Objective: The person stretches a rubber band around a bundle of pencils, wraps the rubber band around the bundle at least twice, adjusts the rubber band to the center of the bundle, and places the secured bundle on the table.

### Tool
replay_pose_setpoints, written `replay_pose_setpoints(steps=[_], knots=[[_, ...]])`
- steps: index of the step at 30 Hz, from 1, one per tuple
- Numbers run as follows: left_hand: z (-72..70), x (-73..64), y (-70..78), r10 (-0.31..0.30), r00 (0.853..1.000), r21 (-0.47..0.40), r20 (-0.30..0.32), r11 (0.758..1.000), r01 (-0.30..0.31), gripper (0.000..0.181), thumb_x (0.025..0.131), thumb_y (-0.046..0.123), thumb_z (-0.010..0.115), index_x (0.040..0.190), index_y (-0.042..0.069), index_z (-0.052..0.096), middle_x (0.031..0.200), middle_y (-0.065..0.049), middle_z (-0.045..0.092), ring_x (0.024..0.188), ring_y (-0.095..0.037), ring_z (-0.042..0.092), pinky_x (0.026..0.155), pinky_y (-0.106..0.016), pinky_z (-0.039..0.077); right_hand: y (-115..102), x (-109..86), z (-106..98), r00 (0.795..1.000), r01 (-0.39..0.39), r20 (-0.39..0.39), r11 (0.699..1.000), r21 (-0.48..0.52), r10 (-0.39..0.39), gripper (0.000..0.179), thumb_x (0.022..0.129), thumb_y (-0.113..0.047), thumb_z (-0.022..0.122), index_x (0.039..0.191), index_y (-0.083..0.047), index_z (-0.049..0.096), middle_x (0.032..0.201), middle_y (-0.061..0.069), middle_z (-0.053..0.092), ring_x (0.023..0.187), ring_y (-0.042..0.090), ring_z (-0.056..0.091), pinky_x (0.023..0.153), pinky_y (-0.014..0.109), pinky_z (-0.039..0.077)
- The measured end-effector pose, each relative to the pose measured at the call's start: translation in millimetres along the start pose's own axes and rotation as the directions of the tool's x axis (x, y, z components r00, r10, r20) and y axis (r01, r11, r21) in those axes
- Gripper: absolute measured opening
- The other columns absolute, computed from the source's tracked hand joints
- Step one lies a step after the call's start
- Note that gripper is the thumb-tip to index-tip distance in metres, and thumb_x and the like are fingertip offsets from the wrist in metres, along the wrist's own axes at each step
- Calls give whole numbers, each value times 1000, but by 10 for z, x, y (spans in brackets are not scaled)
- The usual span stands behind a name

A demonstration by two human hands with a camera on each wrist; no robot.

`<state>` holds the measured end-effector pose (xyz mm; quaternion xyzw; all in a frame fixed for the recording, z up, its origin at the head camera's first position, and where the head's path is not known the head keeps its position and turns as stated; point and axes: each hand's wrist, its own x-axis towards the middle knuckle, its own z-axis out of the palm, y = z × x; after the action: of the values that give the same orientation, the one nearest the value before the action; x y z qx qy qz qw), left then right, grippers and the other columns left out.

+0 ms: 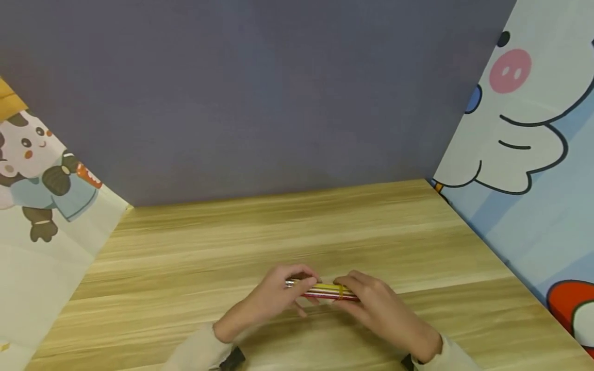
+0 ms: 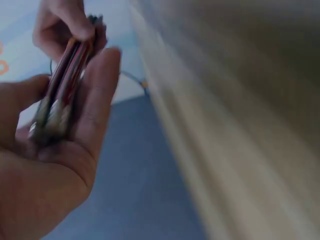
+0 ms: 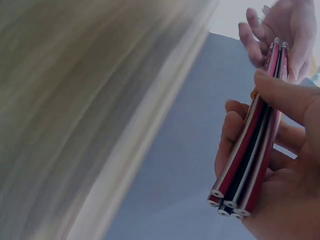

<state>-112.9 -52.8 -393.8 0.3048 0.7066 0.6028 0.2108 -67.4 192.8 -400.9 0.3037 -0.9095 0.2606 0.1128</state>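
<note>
A bundle of pencils [image 1: 325,292], striped in red, black, white and yellow, is held level above the table between both hands. A yellow rubber band [image 1: 341,292] circles it toward the right end. My right hand [image 1: 371,301] grips the bundle around the band, its thumb on one side and fingers curled on the other. At the metal-tipped end, my left hand [image 1: 277,293] has its thumb across the pencils and its fingers along the far side. Flat, unsharpened-looking ends [image 3: 230,205] show in the right wrist view. The left wrist view is blurred at the metal tips [image 2: 52,120].
Under the hands is a wood-grain table [image 1: 209,247]. A dark grey panel [image 1: 278,103] rises behind it. Cartoon-printed walls stand on the left [image 1: 69,232] and right [image 1: 547,154]. Light sleeves [image 1: 199,350] cover the forearms.
</note>
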Motion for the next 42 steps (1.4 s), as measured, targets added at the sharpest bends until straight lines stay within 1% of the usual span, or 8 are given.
replay_pose_setpoints(steps=[3, 9, 15, 22, 30, 36, 39, 42], knots=[[-102, -18, 22, 33, 996, 261, 85, 964, -54, 25, 102, 26, 58, 118, 9, 68, 99, -12, 71, 77, -17, 73, 62, -30, 62, 63, 39, -28, 998, -10, 69, 1000, 22, 8, 29, 93, -24, 73, 117, -9, 69, 98, -9, 66, 78, -3, 56, 61, 18, 52], [-247, 3, 13, 93, 994, 585, 53, 804, -106, 23, 98, 21, 65, 116, 8, 70, 100, -1, 73, 69, 0, 59, 64, -16, 55, 221, 254, -49, 985, -17, 172, 999, 46, 9, 25, 93, -21, 72, 115, -11, 69, 98, -8, 66, 78, -2, 57, 61, 17, 52], [-339, 46, -98, 133, 991, 726, -15, 683, -81, 22, 91, 8, 73, 112, 6, 70, 98, -3, 74, 68, 1, 58, 60, -14, 53, 372, 428, -32, 984, -24, 177, 999, 44, 16, 24, 91, -21, 74, 114, -16, 70, 105, -9, 66, 89, 3, 61, 71, 23, 56], [-373, 99, -185, 186, 982, 843, -3, 530, -98, 26, 83, 7, 80, 107, 8, 70, 95, 0, 74, 81, -9, 65, 68, -21, 56, 457, 485, 57, 987, 24, 157, 1000, -8, -22, 28, 85, -14, 80, 112, -12, 71, 108, -3, 69, 96, 12, 65, 77, 28, 59], [-342, 61, -295, 111, 994, 873, 21, 483, -72, 28, 82, 3, 80, 108, 8, 70, 101, -4, 72, 90, -15, 68, 73, -22, 58, 517, 452, 151, 968, -4, 249, 1000, -31, 11, 25, 84, -12, 81, 107, -11, 73, 103, -2, 71, 91, 12, 66, 74, 29, 58], [-349, 39, -279, 129, 991, 881, 30, 465, -87, 33, 83, 6, 80, 114, 6, 69, 105, -6, 70, 93, -18, 66, 79, -27, 58, 566, 422, 0, 953, -93, 290, 996, -13, 93, 27, 89, -17, 77, 114, -10, 71, 109, 1, 70, 97, 16, 66, 77, 33, 58], [-363, -39, -251, 151, 988, 896, 11, 437, -77, 36, 86, 15, 79, 118, 6, 66, 113, -9, 68, 101, -23, 65, 86, -34, 58, 603, 368, -127, 955, -148, 257, 989, -20, 148, 28, 93, -21, 72, 119, -9, 69, 116, 4, 68, 104, 20, 65, 82, 37, 59], [-402, -241, -224, 173, 984, 923, -51, 385, -19, 44, 91, 27, 75, 127, 6, 62, 129, -16, 60, 118, -33, 58, 96, -49, 54, 648, 246, -243, 976, -139, 161, 989, -59, 147, 27, 96, -22, 68, 119, -9, 69, 120, 6, 67, 109, 24, 63, 85, 41, 59]])
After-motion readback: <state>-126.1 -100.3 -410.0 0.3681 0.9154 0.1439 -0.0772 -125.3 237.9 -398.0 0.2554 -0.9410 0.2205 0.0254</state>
